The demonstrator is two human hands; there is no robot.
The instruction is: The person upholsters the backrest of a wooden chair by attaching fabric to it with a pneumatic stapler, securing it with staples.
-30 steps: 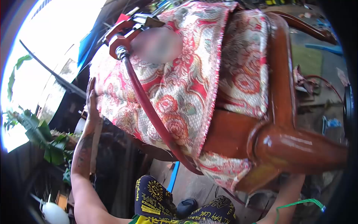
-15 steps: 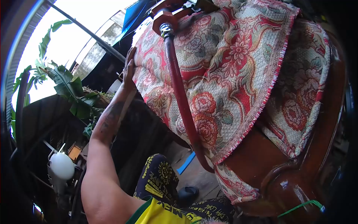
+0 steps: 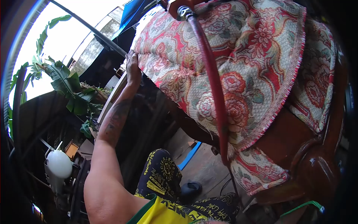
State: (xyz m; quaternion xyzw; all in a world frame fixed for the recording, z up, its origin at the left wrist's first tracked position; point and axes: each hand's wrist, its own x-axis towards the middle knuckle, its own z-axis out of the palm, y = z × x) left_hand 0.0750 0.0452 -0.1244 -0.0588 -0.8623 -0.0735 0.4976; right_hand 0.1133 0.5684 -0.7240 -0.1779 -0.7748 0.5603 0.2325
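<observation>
My left hand (image 3: 133, 70) rests against the left edge of a padded seat or backrest covered in red and cream floral fabric (image 3: 171, 56), its fingers extended along the edge. A red metal fitting (image 3: 173, 8) shows at the top, joined to a red hose (image 3: 210, 67) that runs down over the fabric. My right hand is out of view. The fabric has a frayed red edge on the right, and a second floral flap (image 3: 317, 82) hangs beside it over brown polished wood (image 3: 278, 130).
A blue strip (image 3: 189, 156) and a dark shoe (image 3: 191, 187) are on the floor. A white round object (image 3: 59, 164) sits at the lower left, below banana leaves (image 3: 61, 80). Green cord (image 3: 304, 205) lies at the lower right, and a metal pole (image 3: 89, 28) crosses the upper left.
The fitting and hose have shifted up and right in the view. More floor shows below the padded piece. My left hand stays at the fabric edge, its fingers less spread.
</observation>
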